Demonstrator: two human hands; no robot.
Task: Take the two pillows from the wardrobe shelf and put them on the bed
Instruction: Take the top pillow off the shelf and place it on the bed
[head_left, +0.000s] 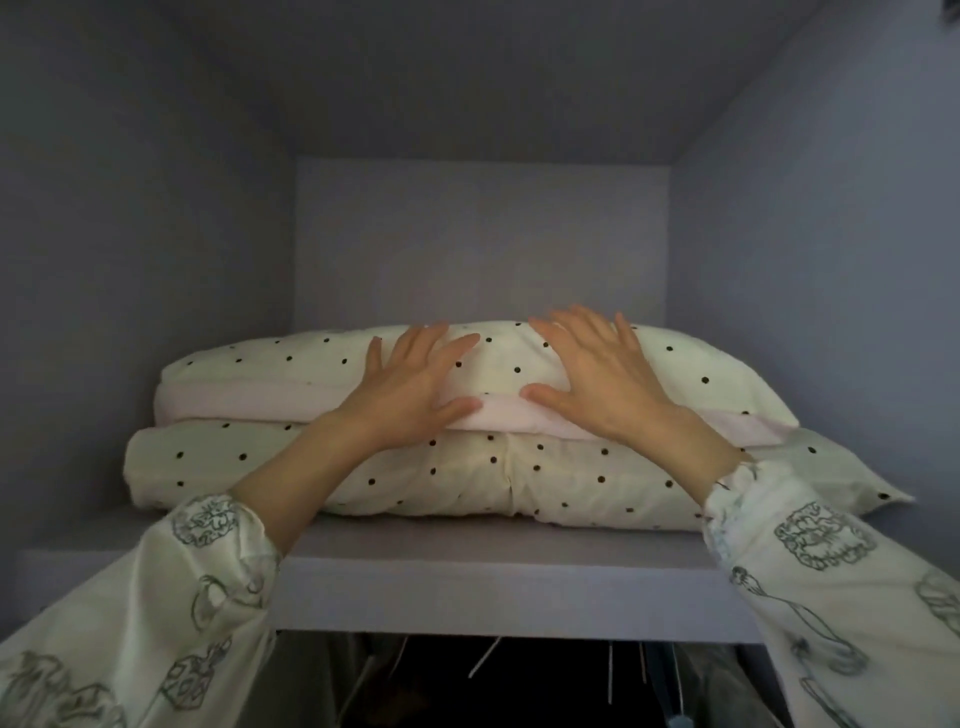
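Head view: I see straight into a grey wardrobe compartment, with the shelf board (493, 577) as my landmark
Lower pillow (363, 478): cream with dark dots, lying flat on the shelf, its right corner reaching the shelf's right front
Upper pillow (291, 371): same dotted cream cover with a pale pink band along its front edge, stacked directly on the lower pillow, set a little further back from the shelf's front edge
Left hand (410, 387): I read it as spread open, palm down on the upper pillow's front, thumb at the pink band; gripping nothing
Right hand (592, 379): also splayed flat on the upper pillow just beside the left hand, thumb at the pink band; no closed hold that I can see
Sleeves (171, 618): pale printed fabric, both crossing the shelf's front edge
Below shelf: dark space, thin hanger wires (485, 662) faintly visible
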